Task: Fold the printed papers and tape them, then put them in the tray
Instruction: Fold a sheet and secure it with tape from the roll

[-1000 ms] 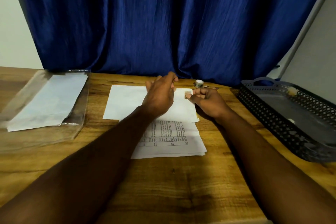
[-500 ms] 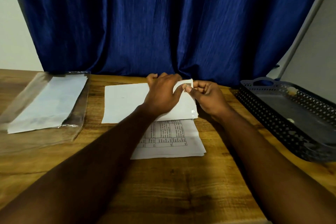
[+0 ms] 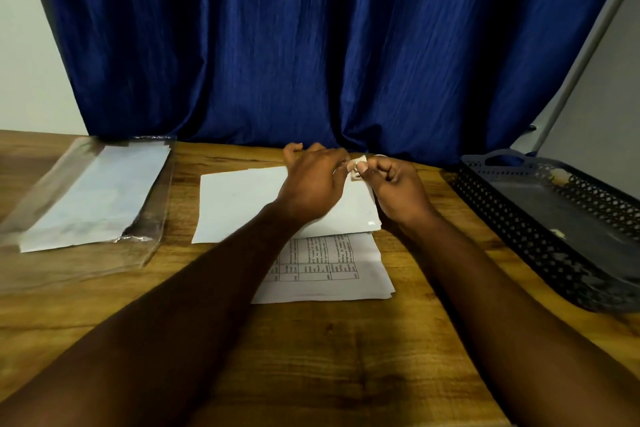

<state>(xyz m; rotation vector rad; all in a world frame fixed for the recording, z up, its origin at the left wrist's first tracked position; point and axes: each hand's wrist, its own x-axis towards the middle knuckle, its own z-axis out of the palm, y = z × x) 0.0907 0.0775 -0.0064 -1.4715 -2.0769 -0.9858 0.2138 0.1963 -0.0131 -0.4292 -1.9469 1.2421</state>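
pinching corner of folded paper (image 3: 242, 204), left hand (image 3: 311, 184) beside right hand (image 3: 394, 191)

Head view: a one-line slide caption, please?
Right hand pinches a small pale piece, likely tape, beside left hand over the folded paper.

Left hand (image 3: 311, 180): bare, unadorned.
Right hand (image 3: 398, 191): bare, short thumbnail.
Left forearm (image 3: 194, 291): bare, unsleeved.
Right forearm (image 3: 485, 288): bare, unsleeved to the frame's edge.

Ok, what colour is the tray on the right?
Dark grey tray, with perforated lattice-pattern sides; the head view shows it.
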